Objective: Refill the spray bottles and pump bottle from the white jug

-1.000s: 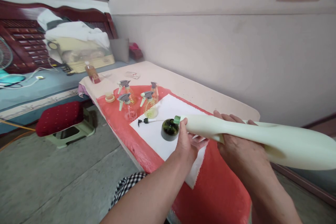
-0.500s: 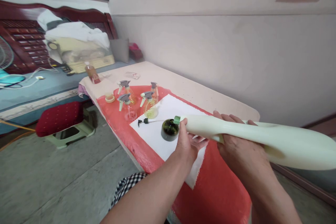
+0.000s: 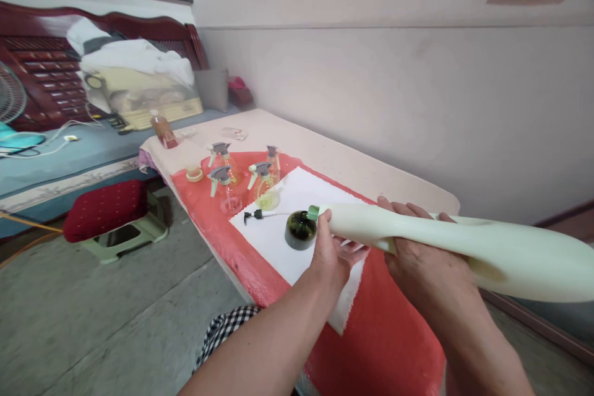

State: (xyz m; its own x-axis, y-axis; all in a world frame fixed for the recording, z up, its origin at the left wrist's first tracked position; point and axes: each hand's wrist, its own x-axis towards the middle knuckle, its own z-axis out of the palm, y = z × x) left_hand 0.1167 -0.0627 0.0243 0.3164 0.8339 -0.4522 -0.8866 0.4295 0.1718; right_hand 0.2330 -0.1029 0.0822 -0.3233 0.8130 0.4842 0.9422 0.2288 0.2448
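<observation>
A large pale-green jug (image 3: pixel 529 253) lies tilted almost level, held in both my hands. My right hand (image 3: pixel 424 260) is closed around its handle. My left hand (image 3: pixel 334 257) grips it near the neck, thumb on the near side and fingers underneath. The jug's mouth, with green showing at it, sits over the opening of a dark green bottle (image 3: pixel 299 235). Whether liquid is flowing I cannot tell. That bottle stands on a white cloth (image 3: pixel 320 189). A black pump head (image 3: pixel 253 215) with a pale tube lies beside it on the cloth.
Several clear spray bottles (image 3: pixel 265 189) stand behind the cloth on a red mat (image 3: pixel 380 334). A tape roll (image 3: pixel 193 174) and a reddish-brown bottle (image 3: pixel 163 130) are farther left on the table. A red-topped stool (image 3: pixel 109 207) is on the floor at left; a wall (image 3: pixel 394 105) runs along the table's far side.
</observation>
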